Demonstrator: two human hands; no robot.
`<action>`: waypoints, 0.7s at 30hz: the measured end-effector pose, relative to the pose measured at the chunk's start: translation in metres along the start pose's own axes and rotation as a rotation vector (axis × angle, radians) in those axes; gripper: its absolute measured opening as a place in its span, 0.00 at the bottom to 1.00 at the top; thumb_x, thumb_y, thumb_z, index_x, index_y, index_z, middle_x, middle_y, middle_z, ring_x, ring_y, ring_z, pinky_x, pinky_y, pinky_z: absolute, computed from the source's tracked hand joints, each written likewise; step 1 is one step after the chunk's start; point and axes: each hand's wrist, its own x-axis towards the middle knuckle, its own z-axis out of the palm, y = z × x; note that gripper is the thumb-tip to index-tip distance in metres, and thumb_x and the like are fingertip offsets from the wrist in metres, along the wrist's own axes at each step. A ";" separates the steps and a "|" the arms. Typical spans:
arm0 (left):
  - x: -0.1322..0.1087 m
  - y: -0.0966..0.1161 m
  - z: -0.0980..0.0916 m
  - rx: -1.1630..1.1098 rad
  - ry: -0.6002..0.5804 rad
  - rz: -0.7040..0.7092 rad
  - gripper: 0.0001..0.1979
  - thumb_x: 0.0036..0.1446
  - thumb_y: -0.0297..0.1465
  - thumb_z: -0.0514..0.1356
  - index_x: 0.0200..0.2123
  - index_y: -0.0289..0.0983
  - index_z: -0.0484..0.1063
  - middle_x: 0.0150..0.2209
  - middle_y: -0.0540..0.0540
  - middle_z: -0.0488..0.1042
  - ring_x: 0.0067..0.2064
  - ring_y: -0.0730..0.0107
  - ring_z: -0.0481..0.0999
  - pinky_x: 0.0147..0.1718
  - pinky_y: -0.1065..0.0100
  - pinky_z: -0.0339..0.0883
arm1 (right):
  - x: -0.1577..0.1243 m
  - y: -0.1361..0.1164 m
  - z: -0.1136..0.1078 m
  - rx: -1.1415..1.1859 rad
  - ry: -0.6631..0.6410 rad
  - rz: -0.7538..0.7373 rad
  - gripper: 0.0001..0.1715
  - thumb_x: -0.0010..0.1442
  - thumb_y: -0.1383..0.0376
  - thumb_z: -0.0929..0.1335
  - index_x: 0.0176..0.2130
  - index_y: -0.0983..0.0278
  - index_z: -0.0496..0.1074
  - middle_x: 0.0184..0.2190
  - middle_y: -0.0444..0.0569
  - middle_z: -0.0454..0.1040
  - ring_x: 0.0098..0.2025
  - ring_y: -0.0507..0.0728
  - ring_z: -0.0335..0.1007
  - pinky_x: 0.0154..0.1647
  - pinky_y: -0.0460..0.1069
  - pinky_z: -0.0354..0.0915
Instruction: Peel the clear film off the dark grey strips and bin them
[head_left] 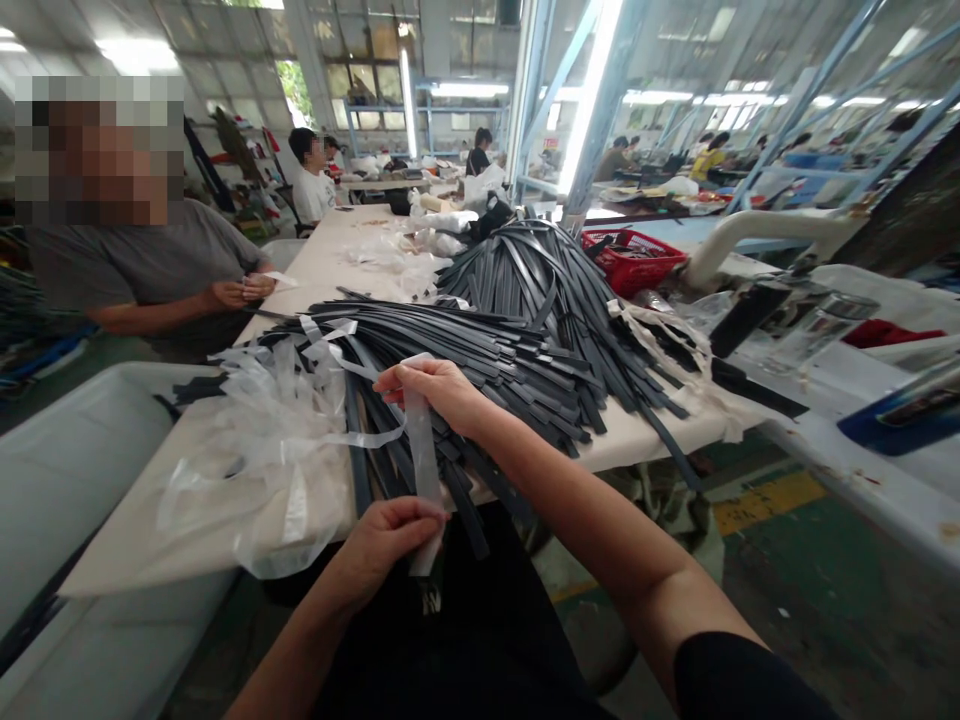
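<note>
A translucent whitish plastic strip (424, 455) is stretched between my two hands in front of the table edge. Low down, my left hand (390, 535) pinches its lower part between thumb and fingers. Higher and farther off, my right hand (435, 390) grips its upper end, with a thin loose tail curving away to the left. Beneath and behind my hands lies a thick bundle of flat black strips (480, 345), several hanging over the near edge. To the left is a tangled heap of clear plastic strips (277, 410).
The cream-topped table (150, 530) carries a second pile of black strips (525, 260) and a red basket (634, 262) behind it. A white bin (112, 400) stands at the left. Across the table, a co-worker's hands (244, 290) hold a small white strip.
</note>
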 end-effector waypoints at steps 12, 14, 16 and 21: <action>-0.006 -0.013 -0.011 0.016 0.066 -0.042 0.19 0.44 0.46 0.72 0.27 0.34 0.82 0.26 0.44 0.79 0.28 0.69 0.73 0.31 0.70 0.64 | 0.021 0.007 0.001 -0.028 0.018 0.076 0.18 0.66 0.58 0.69 0.29 0.67 0.74 0.25 0.48 0.80 0.25 0.51 0.74 0.32 0.47 0.72; -0.001 -0.015 -0.008 -0.015 0.054 -0.068 0.20 0.42 0.47 0.73 0.27 0.34 0.82 0.25 0.45 0.78 0.27 0.70 0.72 0.29 0.71 0.63 | 0.025 0.008 -0.001 -0.035 0.030 0.092 0.17 0.67 0.58 0.68 0.30 0.67 0.74 0.24 0.47 0.79 0.24 0.51 0.74 0.29 0.46 0.71; 0.002 -0.013 -0.002 -0.023 0.011 -0.062 0.20 0.42 0.46 0.73 0.27 0.33 0.81 0.22 0.47 0.76 0.25 0.73 0.69 0.28 0.71 0.62 | 0.031 0.010 -0.003 -0.021 0.027 0.106 0.17 0.68 0.59 0.68 0.30 0.67 0.73 0.22 0.46 0.78 0.23 0.50 0.73 0.28 0.44 0.70; 0.008 -0.007 0.004 -0.072 -0.034 -0.024 0.17 0.46 0.41 0.72 0.35 0.35 0.80 0.24 0.50 0.75 0.25 0.74 0.70 0.29 0.73 0.62 | 0.047 0.012 -0.004 0.024 -0.022 0.109 0.17 0.69 0.61 0.67 0.29 0.66 0.72 0.20 0.43 0.76 0.21 0.48 0.71 0.26 0.42 0.68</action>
